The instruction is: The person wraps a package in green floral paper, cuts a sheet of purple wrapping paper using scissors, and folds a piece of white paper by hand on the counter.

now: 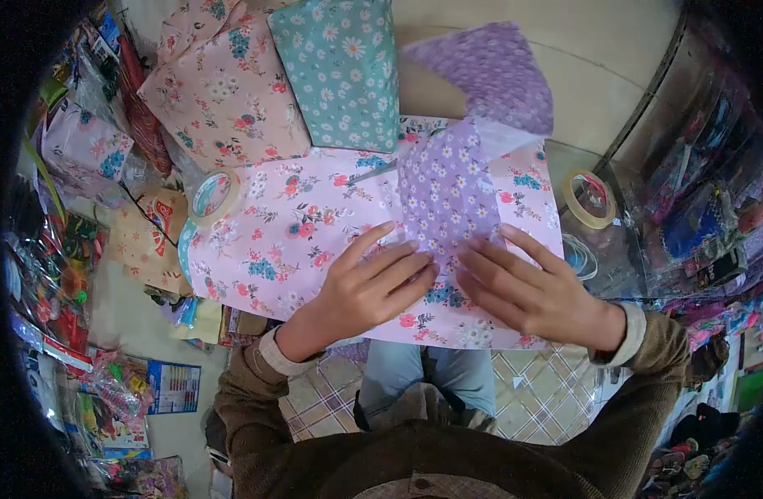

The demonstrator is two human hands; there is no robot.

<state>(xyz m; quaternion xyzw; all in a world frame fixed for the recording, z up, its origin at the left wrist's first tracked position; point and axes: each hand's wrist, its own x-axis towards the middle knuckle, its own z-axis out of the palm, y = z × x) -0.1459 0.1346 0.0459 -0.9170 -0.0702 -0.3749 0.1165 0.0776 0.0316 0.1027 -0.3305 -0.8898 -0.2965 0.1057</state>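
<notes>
A strip of purple daisy-print wrapping paper (449,187) lies over a larger pink floral sheet (315,195). Its far part curls up and away, blurred at the edge. My left hand (369,279) rests at the near left end of the purple strip, fingers stretched out. On the near right side, my right hand (527,287) lies with its fingers extended over the strip and the pink sheet. Neither hand grips anything visible. A slim grey blade-like piece (373,173) pokes out from the strip's left edge; the rest of it is hidden.
Behind the sheet stand a peach floral wrapped package (223,100) and a green daisy-print one (340,75). One tape roll (215,198) sits at the left, another tape roll (589,200) at the right by a white cord (581,256). Packaged goods (119,399) crowd both sides.
</notes>
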